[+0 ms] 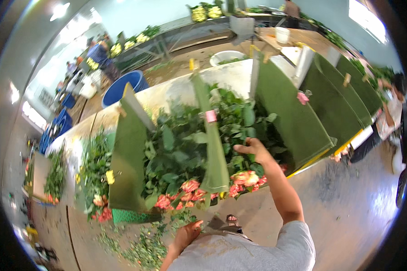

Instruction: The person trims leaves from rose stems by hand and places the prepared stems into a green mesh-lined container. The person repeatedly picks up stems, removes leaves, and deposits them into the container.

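Note:
My right hand point(252, 150) reaches over dark green rose stems and leaves point(235, 127) in a bay of the sorting bench, thumb apart from the fingers, with nothing visible in it. Pink and cream rose heads point(246, 179) hang at the bay's front edge below my forearm. Left of that hand stands a narrow green cloth-covered divider point(212, 145) with a pink tag clipped on it. More leafy stems point(176, 149) fill the neighbouring bay, with coral rose heads point(190, 185) facing me. Low at my waist is my left hand point(189, 233), apart from the flowers; its fingers are partly hidden.
Tall green dividers point(291, 108) rise on the right, another point(127, 152) on the left. Cut leaves point(146, 249) litter the floor near my foot. Behind the bench are a blue tub point(127, 88) and a white basin point(227, 57). A person point(388, 108) works at the right.

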A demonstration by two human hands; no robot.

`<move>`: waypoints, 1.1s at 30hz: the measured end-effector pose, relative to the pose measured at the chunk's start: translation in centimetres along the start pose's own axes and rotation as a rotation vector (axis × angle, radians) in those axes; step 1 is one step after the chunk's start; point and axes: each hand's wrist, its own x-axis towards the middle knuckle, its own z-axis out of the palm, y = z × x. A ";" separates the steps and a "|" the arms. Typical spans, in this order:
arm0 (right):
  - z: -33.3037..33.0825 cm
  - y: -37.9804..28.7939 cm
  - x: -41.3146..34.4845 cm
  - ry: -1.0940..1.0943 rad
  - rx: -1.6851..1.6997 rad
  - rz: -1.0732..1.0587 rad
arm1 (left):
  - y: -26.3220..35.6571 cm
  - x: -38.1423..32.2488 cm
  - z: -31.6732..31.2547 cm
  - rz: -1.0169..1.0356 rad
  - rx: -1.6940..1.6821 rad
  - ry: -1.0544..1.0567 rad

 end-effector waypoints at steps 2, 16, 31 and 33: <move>0.7 -3.2 -1.9 0.034 0.038 -0.002 | -1.4 -1.2 0.3 0.014 0.037 -0.006; 2.7 -14.8 -15.6 0.436 -0.193 -0.411 | -12.3 -8.7 -3.4 0.100 -0.185 0.057; 78.9 -17.6 -11.4 -0.556 0.318 -0.189 | -36.5 -38.7 -17.7 -0.360 -0.240 0.452; 86.1 -15.0 -8.9 -0.512 0.162 -0.215 | -39.1 -42.0 -17.3 -0.489 -0.269 0.514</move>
